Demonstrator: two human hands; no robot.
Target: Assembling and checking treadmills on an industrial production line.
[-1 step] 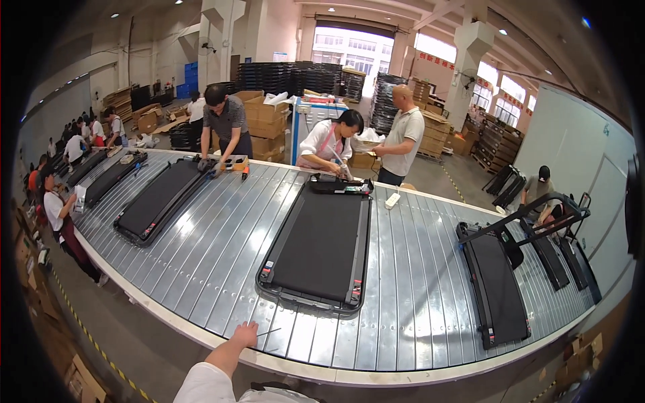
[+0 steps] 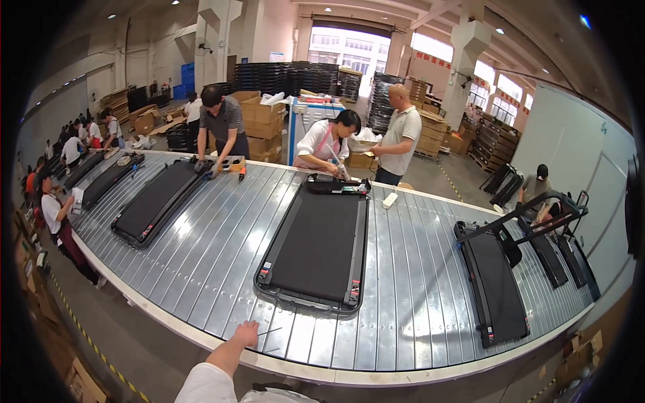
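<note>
My left hand (image 2: pixel 246 333) reaches in from the lower edge in a white sleeve and rests on the near rim of the slatted metal conveyor (image 2: pixel 215 255). Its fingers are closed on a thin metal tool (image 2: pixel 270 330) that points right. A second thin metal piece (image 2: pixel 272 349) lies on the slats just below it. A flat black treadmill (image 2: pixel 316 248) lies on the conveyor right beyond the hand, its near end a short way from my fingers. My right hand is out of view.
Another black treadmill (image 2: pixel 158 201) lies to the left, and one with a raised handle frame (image 2: pixel 494 282) to the right. Three people (image 2: pixel 329 144) work at the conveyor's far side, others (image 2: pixel 57 221) at the left end. Cardboard boxes (image 2: pixel 259 121) and stacked pallets stand behind.
</note>
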